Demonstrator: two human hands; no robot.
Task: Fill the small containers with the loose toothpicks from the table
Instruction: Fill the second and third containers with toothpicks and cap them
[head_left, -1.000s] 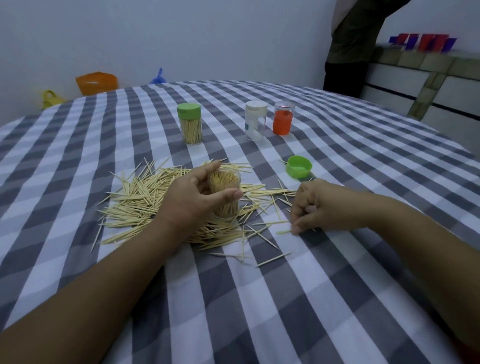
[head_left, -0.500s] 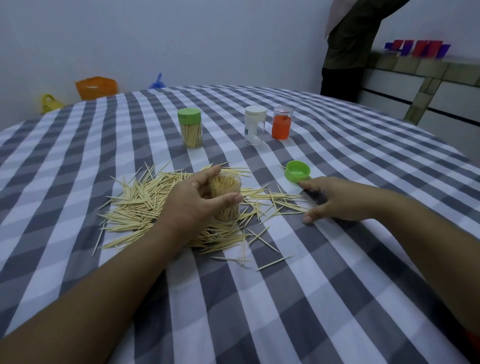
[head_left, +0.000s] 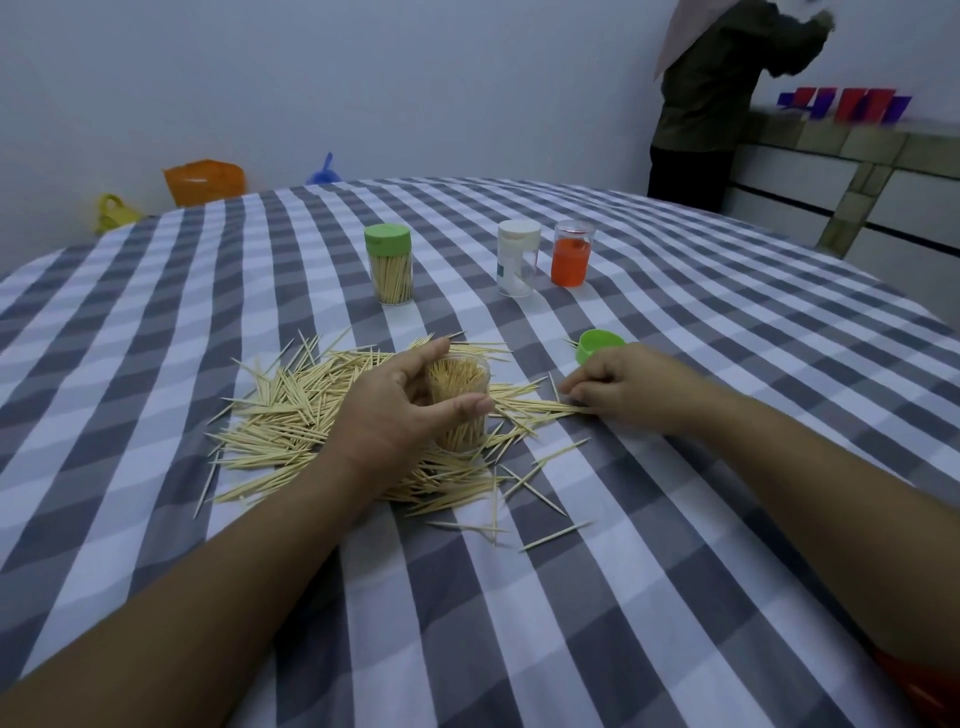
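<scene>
An open clear container (head_left: 459, 402), packed w/ upright toothpicks, is gripped by the left hand (head_left: 387, 408): thumb across the near side, fingers curled round the far side. It stands upright on the desk (head_left: 675, 597) in the middle of the loose toothpick pile (head_left: 291, 415), which is spread mostly to the left and front of it. The right hand (head_left: 631, 387) is laid on the checked cloth to the right of the container, fingers bent down onto a few toothpicks at the pile's right edge; whether any are actually pinched can't be told. A green lid (head_left: 600, 344) is seen just behind that hand. Further back, three more containers are stood: one green-capped and full of toothpicks (head_left: 389, 263), one white-capped (head_left: 517, 257), one w/ orange inside (head_left: 572, 253).
</scene>
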